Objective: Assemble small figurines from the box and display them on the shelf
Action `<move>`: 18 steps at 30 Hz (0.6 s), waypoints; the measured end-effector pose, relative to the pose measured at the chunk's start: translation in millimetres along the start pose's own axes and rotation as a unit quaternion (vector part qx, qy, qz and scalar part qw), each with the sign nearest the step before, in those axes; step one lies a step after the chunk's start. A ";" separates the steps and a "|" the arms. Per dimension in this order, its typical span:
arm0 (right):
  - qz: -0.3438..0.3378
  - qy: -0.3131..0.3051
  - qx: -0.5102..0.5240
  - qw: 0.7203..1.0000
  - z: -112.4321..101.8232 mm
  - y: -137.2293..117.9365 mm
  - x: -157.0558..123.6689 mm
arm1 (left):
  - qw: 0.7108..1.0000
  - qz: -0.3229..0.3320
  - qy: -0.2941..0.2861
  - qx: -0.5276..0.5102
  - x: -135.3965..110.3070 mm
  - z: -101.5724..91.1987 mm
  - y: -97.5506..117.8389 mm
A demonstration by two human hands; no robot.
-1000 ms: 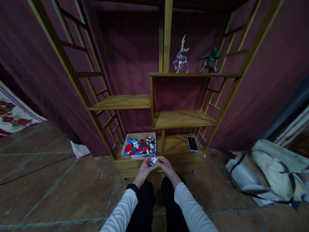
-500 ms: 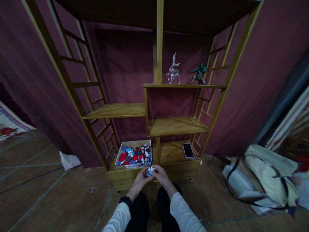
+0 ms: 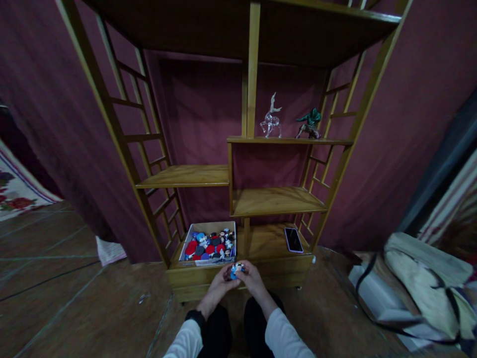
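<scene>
Between my two hands is a small toy figurine [image 3: 237, 270], blue and white with a dark top. My left hand [image 3: 222, 284] has its fingers closed round the figurine's left side. From the right, my right hand [image 3: 253, 278] pinches it with thumb and fingers. Parts of the figurine are hidden by the fingers. Just beyond my hands, a shallow cardboard box [image 3: 186, 261] on the bottom shelf holds several small figures and round red, blue and dark pieces.
A wooden shelf unit [image 3: 246, 273] stands in front of me. A phone [image 3: 293, 240] lies on its bottom shelf at the right. Higher up are a clear deer ornament [image 3: 271, 119] and a green figure statue [image 3: 309, 123]. A pale bag [image 3: 421, 278] rests on the floor at right.
The view has tilted up a little, so the shelf unit sits lower in the picture. Both hands still hold the figurine, which appears slightly turned.
</scene>
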State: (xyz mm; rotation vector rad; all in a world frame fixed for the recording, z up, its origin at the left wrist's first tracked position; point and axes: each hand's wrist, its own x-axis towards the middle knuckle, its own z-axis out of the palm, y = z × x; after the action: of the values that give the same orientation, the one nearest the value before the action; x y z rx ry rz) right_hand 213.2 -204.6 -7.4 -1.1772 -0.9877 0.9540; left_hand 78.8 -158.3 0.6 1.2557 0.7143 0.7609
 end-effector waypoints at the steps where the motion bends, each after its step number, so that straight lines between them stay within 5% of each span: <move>1: -0.008 0.013 -0.009 1.000 -1.1 -3.7 -1.2 | 1.000 -0.003 0.001 0.005 -1.1 0.1 2.0; 8: -0.090 0.052 -0.046 0.994 -16.3 -75.2 17.9 | 0.998 -0.040 0.021 0.040 -5.7 -5.1 8.8; 14: -0.177 0.082 -0.094 0.976 -32.1 -163.4 82.0 | 0.997 -0.056 0.026 0.040 -5.5 -4.5 5.1; 18: -0.206 0.091 -0.171 0.959 -37.3 -185.7 126.6 | 0.997 -0.060 0.026 0.042 -3.2 -3.9 0.0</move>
State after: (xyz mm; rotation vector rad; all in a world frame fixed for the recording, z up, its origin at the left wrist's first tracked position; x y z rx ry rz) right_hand 298.9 -119.1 185.6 -1.2502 -1.2169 0.3450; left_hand 73.8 -158.7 0.2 1.2599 0.8636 0.6741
